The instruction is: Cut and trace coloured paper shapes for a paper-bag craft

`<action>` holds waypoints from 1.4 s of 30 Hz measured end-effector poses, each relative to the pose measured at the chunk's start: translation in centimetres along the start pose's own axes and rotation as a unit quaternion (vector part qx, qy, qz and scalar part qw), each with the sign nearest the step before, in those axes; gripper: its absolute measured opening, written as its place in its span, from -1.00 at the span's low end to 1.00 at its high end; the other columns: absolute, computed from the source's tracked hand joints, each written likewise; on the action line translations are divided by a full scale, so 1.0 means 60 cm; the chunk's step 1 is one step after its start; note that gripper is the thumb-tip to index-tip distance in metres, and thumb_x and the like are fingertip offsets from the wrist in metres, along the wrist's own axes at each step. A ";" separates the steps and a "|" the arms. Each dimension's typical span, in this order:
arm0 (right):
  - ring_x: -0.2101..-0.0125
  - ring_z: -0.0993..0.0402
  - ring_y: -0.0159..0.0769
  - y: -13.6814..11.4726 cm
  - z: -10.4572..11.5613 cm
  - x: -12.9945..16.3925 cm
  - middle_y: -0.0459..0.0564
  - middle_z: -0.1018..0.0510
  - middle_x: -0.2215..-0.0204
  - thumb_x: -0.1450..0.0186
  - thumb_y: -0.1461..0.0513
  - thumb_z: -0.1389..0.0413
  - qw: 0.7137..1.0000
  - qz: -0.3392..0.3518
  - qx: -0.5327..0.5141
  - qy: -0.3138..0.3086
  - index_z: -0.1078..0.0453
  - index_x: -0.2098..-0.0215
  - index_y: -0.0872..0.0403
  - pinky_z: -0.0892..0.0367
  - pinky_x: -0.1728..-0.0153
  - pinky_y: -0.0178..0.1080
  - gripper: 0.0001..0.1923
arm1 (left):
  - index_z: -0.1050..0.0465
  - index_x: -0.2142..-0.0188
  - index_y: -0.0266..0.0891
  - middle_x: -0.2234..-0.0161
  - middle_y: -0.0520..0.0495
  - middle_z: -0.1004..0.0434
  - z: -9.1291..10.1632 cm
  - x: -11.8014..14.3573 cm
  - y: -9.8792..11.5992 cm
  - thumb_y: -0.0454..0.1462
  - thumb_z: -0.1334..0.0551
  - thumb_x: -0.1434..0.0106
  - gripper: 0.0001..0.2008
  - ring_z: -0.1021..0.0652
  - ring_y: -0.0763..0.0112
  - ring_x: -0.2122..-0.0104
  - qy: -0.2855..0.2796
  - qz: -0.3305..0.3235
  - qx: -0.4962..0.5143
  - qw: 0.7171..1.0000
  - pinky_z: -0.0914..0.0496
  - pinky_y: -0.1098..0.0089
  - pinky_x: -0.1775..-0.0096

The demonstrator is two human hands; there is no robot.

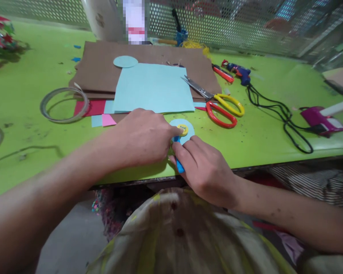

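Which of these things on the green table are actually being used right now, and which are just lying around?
In use:
left hand, pressing on the small light-blue paper circle
right hand, holding the blue-handled tool with a yellow round head

Lying about:
red-and-yellow-handled scissors
large light-blue paper sheet
brown cardboard sheets
clear tape roll
blue glue gun
second light-blue circle

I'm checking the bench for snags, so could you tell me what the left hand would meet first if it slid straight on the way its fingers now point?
The left hand points rightward; its fingertips already touch the small yellow-capped tool on the blue paper circle. Past those, probably bare green table, with the scissors slightly farther back, though depth is unclear.
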State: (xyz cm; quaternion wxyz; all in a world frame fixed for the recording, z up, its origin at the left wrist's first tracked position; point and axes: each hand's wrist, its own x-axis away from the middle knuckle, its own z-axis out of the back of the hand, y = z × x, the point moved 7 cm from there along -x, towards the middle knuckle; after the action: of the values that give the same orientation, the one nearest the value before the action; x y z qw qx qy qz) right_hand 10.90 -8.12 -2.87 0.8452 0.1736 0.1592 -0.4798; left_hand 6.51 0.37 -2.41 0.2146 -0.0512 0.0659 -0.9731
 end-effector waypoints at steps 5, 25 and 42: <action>0.43 -0.34 -0.13 -0.001 0.008 0.006 0.14 -0.47 0.48 -0.33 0.34 -0.02 0.999 -0.002 -0.028 0.014 -0.43 0.15 0.36 -0.30 0.44 -0.10 -0.77 | -0.45 -0.01 0.01 0.56 -0.07 -0.46 -0.006 -0.002 -0.004 -0.27 -0.08 -0.15 -0.56 -0.49 0.26 0.54 -0.009 0.004 0.009 1.000 -0.12 0.38 0.49; 0.41 -0.54 -0.32 0.128 0.093 0.087 -0.05 -0.59 0.36 -0.24 0.34 -0.13 0.922 -0.253 -0.196 0.220 -0.45 0.13 0.05 -0.45 0.27 -0.24 -0.78 | -0.48 0.04 -0.07 0.48 -0.10 -0.58 0.005 0.002 -0.026 -0.31 -0.06 -0.16 -0.60 -0.53 0.24 0.49 0.057 0.027 0.118 0.991 -0.23 0.35 0.47; 0.51 -0.51 -0.39 0.203 0.044 0.060 -0.13 -0.55 0.48 -0.28 0.28 -0.10 0.887 -0.263 -0.307 0.221 -0.45 0.16 0.04 -0.45 0.38 -0.30 -0.83 | -0.48 0.30 -0.27 0.30 -0.17 -0.38 -0.004 -0.035 -0.006 -0.31 -0.15 -0.25 -0.87 -0.40 0.21 0.22 0.100 -0.039 0.139 0.984 -0.32 0.30 0.20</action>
State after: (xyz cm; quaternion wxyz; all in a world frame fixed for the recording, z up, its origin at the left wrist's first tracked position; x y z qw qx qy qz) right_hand 23.48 -6.18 -0.37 0.6417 -0.0416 0.5213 -0.5610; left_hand 8.23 1.63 -2.73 0.1735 0.0744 -0.0507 -0.9807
